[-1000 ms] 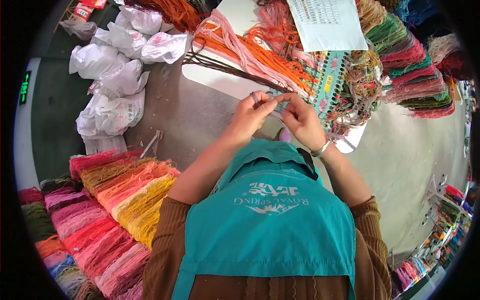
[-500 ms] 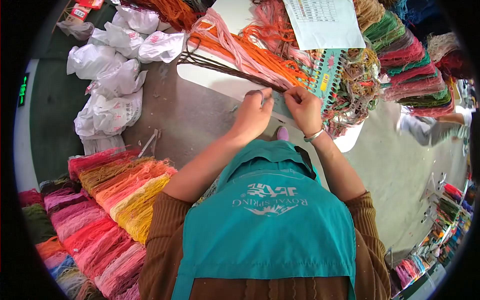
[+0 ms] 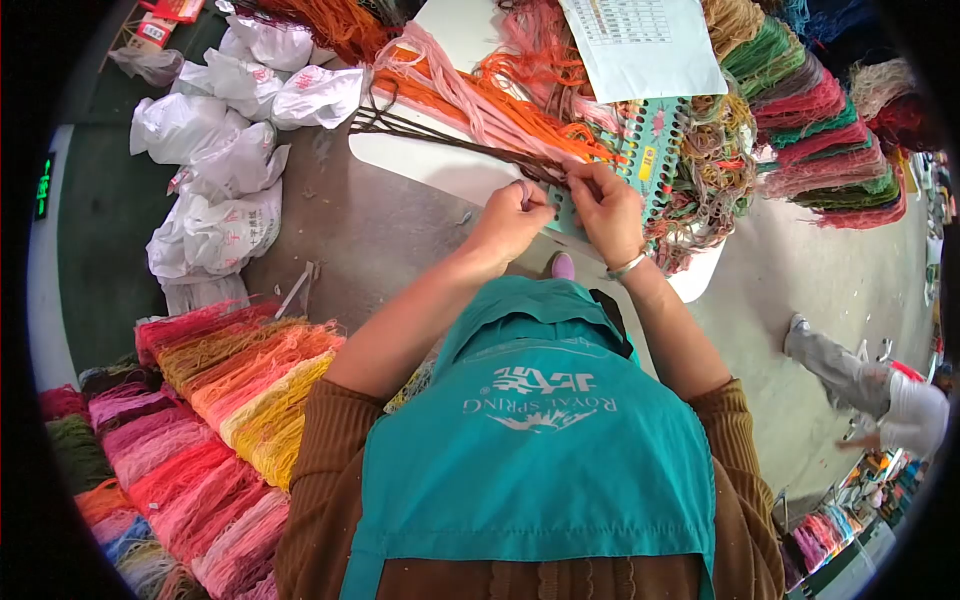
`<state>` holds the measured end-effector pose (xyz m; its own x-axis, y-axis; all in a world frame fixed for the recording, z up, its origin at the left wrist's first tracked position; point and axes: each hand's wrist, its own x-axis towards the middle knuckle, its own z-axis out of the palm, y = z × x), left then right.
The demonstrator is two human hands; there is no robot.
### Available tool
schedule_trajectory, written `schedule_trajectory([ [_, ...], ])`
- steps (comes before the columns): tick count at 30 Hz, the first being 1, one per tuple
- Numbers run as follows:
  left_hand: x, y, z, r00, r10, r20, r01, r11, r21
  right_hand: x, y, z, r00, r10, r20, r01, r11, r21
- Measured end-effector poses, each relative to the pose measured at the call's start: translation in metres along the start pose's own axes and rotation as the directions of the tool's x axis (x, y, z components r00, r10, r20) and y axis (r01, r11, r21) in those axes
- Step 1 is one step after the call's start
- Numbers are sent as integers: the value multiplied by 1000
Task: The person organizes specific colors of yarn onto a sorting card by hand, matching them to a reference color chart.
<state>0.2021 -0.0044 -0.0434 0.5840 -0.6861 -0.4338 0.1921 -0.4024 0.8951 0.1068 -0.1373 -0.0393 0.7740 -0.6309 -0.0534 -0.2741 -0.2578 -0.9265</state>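
Dark brown thread (image 3: 440, 142) runs in a loose bundle across the white table edge to my fingers. My right hand (image 3: 610, 212) is closed, its fingertips on the end of this bundle at the green punched card (image 3: 655, 150). Just left of it, my left hand (image 3: 512, 222) is closed in a pinch; what lies between the fingertips is too small to make out. Orange thread (image 3: 500, 105) and pink thread (image 3: 455, 85) lie behind the brown bundle, their ends reaching the card.
A printed sheet (image 3: 645, 45) lies over the card's far end. Tangled threads (image 3: 710, 170) border the card's right side. White plastic bags (image 3: 220, 150) stand at left, above racks of coloured skeins (image 3: 200, 450). A person (image 3: 870, 390) walks at right.
My left hand has come slightly down and away from the brown thread, while my right fingers stay by its end. The person at right has moved further down the view.
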Motion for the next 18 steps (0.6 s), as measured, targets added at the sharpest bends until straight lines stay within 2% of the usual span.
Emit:
schedule_trajectory([
  [3, -4, 3, -3, 999, -29, -45, 28, 999, -22, 3, -3, -2, 999, 23, -22, -21, 995, 96],
  [6, -3, 6, -4, 999, -26, -42, 26, 1000, -14, 2, 13, -1, 987, -132, -95, 139, 988, 68],
  [10, -2, 11, -7, 1000, -22, 21, 23, 997, -71, -4, 8, -3, 992, -122, 7, 122, 992, 28],
  [13, -2, 16, -15, 981, -166, 97, 185, 949, -253, -3, 8, -1, 990, -138, 30, 139, 990, -30],
  [18, 3, 18, -15, 979, -140, 146, 171, 960, -222, -3, 6, 1, 989, -139, 41, 142, 987, -81],
])
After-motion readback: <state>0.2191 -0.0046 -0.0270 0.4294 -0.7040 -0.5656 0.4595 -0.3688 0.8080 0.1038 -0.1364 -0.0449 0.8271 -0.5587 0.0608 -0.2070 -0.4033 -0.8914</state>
